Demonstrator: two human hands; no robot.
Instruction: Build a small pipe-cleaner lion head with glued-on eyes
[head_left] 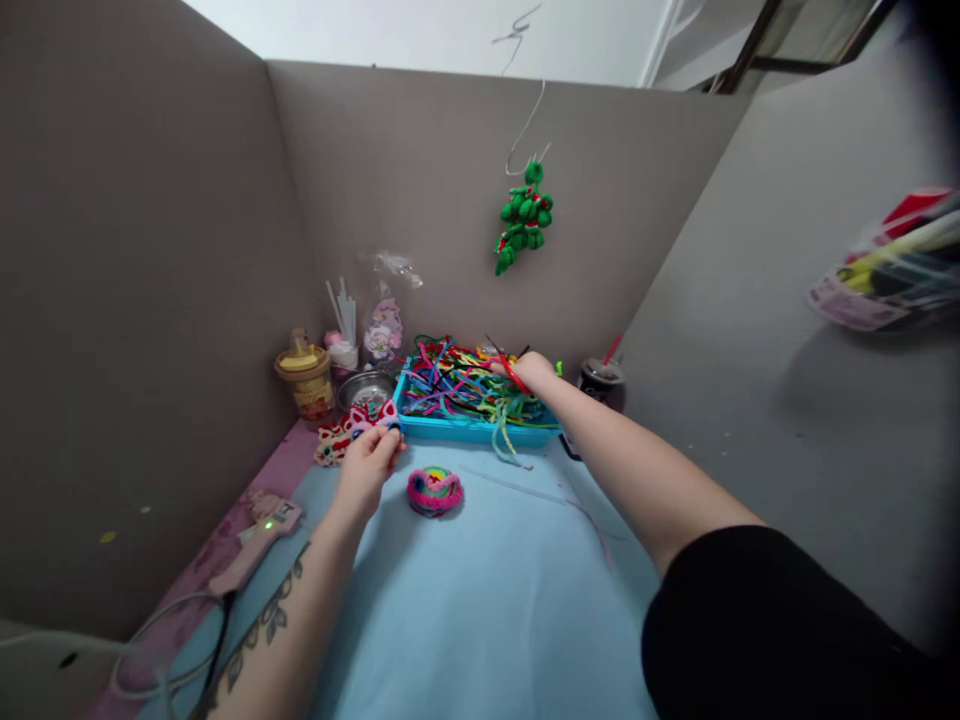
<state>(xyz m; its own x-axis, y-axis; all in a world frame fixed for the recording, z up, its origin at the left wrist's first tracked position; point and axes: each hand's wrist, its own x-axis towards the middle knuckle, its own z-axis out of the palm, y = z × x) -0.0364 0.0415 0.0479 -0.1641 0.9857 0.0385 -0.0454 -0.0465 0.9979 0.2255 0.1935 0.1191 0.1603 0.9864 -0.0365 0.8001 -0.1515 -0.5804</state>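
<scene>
Reaching far into the blue tray (450,428), the right hand (534,371) pinches a red pipe cleaner (516,378) from the heap; the left hand (367,465) steadies a small blue piece (390,428) at the tray's near-left corner.

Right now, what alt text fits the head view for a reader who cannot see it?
The right hand reaches into a blue tray of coloured pipe cleaners, touching a red one, while the left hand grips a small red-and-white craft piece. A pink woven piece lies on the light blue mat.

red pipe cleaner (516,378) over blue tray (450,430)
</scene>
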